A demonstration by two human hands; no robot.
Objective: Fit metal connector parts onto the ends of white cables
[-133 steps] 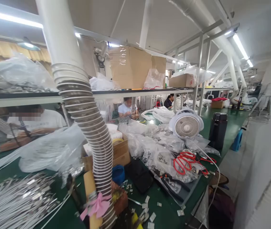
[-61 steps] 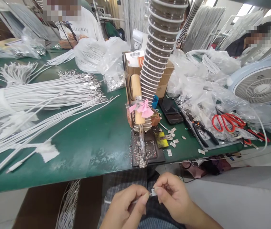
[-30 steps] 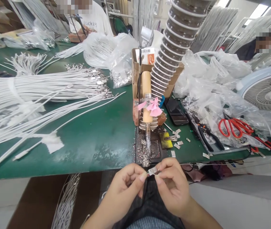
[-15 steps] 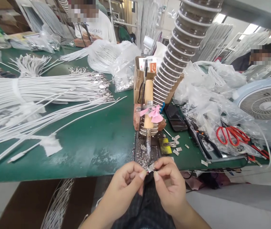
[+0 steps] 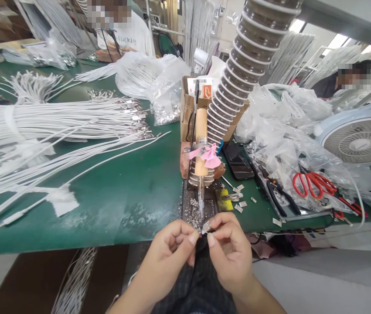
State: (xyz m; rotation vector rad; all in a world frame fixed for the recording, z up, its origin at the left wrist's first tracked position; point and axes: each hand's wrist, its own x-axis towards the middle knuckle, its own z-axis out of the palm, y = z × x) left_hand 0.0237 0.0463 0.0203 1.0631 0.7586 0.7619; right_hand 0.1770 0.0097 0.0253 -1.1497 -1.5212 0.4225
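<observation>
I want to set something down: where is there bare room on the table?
Bare green table lies beyond the left hand, between the white cables and soldering iron. Right of the iron, metal pieces, phone, pliers and scissors crowd it.

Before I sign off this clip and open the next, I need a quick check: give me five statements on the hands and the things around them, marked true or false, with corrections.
1. The right hand holds a small metal piece. True.
2. The red-handled scissors lie left of the soldering iron. False: they lie to its right.
3. A pink bow sits at the iron's wooden handle. True.
4. The left hand is spread flat. False: its thumb and forefinger are pinched together.
5. A yellow sponge lies right of the iron's metal shaft. True.
</observation>
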